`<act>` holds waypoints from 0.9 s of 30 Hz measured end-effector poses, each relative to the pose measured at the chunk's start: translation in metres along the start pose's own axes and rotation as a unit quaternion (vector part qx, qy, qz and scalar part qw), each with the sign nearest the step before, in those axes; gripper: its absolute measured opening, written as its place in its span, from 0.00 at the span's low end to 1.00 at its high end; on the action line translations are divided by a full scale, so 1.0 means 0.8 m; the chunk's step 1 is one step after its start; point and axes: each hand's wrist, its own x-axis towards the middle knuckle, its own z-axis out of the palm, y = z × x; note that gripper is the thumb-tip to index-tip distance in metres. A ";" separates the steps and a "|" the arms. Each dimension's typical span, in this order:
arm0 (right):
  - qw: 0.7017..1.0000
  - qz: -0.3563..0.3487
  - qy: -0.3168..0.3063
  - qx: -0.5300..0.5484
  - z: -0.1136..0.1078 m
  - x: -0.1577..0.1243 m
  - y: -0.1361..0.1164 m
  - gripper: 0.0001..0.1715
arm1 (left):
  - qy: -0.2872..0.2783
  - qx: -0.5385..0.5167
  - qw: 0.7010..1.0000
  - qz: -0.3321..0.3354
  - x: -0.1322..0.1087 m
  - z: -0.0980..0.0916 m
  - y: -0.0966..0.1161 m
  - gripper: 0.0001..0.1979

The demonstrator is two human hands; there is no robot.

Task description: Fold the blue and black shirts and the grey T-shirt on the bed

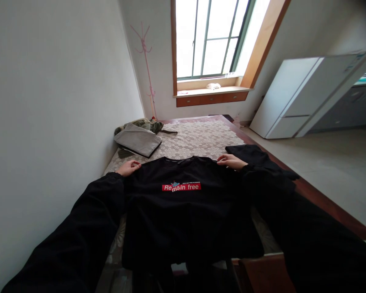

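A black T-shirt (pixel 186 219) lies spread out front side up, its neckline at the far end and its hem at the near table edge. Across its chest runs a red print reading "Remain free". My left hand (pixel 129 167) is closed on the shirt's left shoulder, thumb and fingers pinching the cloth. At the opposite shoulder my right hand (pixel 232 161) pinches the fabric the same way. The shirt's sleeves are partly hidden by my dark jacket sleeves.
A lace-patterned cloth (pixel 198 134) covers the wooden table. Folded grey and olive clothes (pixel 138 138) lie at the back left, beside the wall. Another black garment (pixel 256 156) is at the right. Beyond stand a pink coat rack (pixel 147 61), a window and a white fridge (pixel 293 93).
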 end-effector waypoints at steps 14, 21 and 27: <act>0.982 -0.072 0.114 -0.133 -0.033 0.029 -0.012 0.07 | 0.117 -0.012 0.992 -0.033 0.033 -0.013 -0.001 0.29; 0.965 -0.039 0.129 -0.223 -0.004 0.080 -0.030 0.03 | 0.153 0.112 0.979 -0.078 0.044 0.006 0.012 0.16; 0.963 -0.002 0.104 -0.248 0.003 0.093 -0.021 0.11 | 0.144 0.161 0.974 -0.074 0.041 0.014 0.017 0.15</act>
